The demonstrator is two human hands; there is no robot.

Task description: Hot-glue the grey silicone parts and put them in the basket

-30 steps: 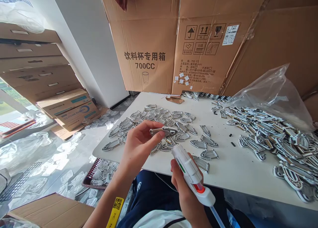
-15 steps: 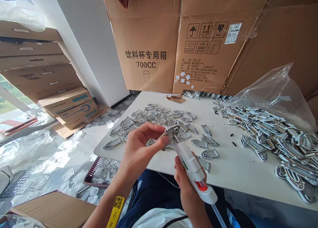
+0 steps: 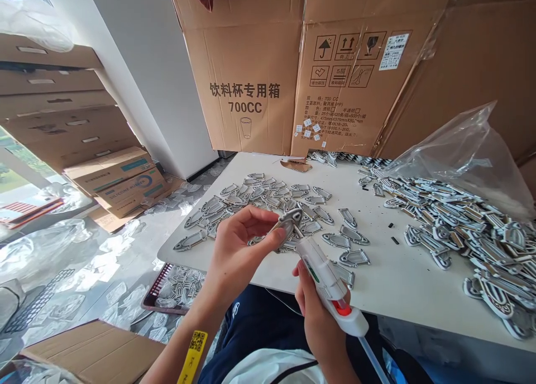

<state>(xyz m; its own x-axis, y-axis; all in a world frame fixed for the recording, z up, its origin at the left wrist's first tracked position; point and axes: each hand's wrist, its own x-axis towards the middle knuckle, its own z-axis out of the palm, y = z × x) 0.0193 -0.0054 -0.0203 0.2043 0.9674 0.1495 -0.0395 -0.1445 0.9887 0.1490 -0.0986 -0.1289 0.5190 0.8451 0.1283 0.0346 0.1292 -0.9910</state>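
Change: the held piece is now tilted up, and the gun nozzle has come up to its lower edge. A second ago the piece lay flatter, with the nozzle further off. Can't tell whether the tip is touching or just beside it.

Left to right, placed against the table (image 3: pixel 377 283):
- Left of the table, stacked cardboard cartons (image 3: pixel 62 94) sit along the wall, with two printed SILICONE RUBBER boxes (image 3: pixel 129 183) in front. Clear plastic sheets (image 3: pixel 104 261) cover the floor.
- Below the table's left corner, a red-rimmed crate (image 3: pixel 171 289) holds more pieces.
- On the table's left half, a loose spread of grey badge pieces (image 3: pixel 251 197) lies in a single layer.
- At the table's near edge, the left hand (image 3: pixel 245 250) has a yellow wristband (image 3: pixel 193 350) and holds narrow, thumb and fingers pinching one grey badge piece (image 3: pixel 290 222) above the spread.
- Right of that hand, the right hand (image 3: pixel 320 322) wraps around the body of a hot glue gun (image 3: pixel 330 286), nozzle up and toward the piece. Its cable (image 3: pixel 374 359) runs down past the table's edge.
- Behind the table, a 700CC cup carton (image 3: pixel 247 88) stands upright.
- On the table's right half, a dense heap of white-edged pieces (image 3: pixel 473 244) lies partly under a clear plastic bag (image 3: pixel 464 155), with small black bits (image 3: pixel 393 240) just left of the heap.
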